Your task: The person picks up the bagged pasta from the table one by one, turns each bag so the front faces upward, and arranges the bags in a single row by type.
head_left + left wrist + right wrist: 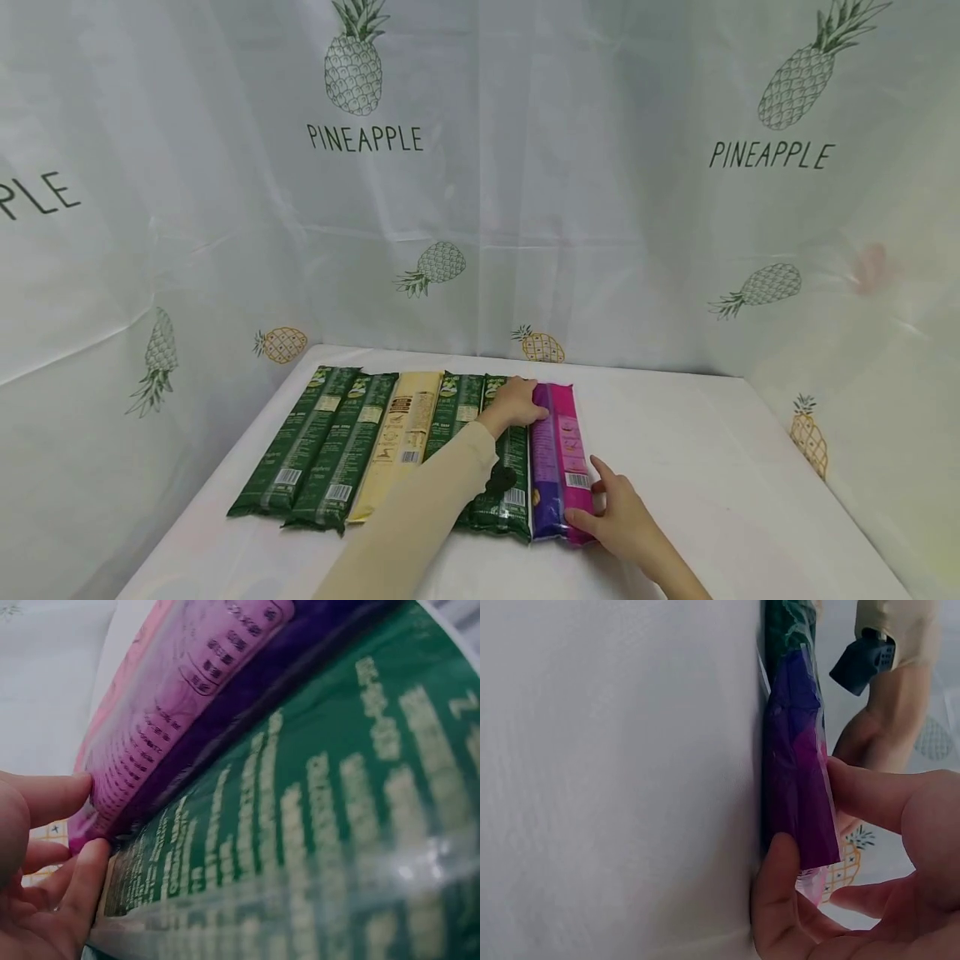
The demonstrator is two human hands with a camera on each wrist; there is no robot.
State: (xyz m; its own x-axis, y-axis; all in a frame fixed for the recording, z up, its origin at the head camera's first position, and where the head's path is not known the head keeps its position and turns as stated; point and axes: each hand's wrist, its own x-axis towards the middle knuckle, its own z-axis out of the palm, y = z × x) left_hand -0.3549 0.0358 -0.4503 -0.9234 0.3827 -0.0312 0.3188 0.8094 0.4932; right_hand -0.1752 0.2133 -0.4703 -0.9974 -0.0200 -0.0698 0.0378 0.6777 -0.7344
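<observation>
A long, flat purple-and-pink packet (558,462) lies at the right end of a row of packets on the white table. My left hand (513,402) holds its far end; in the left wrist view the thumb (60,796) touches the purple wrapper while a finger lies by the seam with the neighbouring green packet (300,795). At the near end, my right hand (618,517) grips the corner. The right wrist view has its thumb (870,791) on the upper face and a finger low beside the wrapper's end. My left forearm hides parts of the middle packets.
Left of the purple one lie several green packets (296,450) and one yellow packet (397,442), side by side with barcodes up. A dark device (501,479) sits at the left wrist. Pineapple-printed curtains (600,208) enclose the white table (697,467) behind and at the sides.
</observation>
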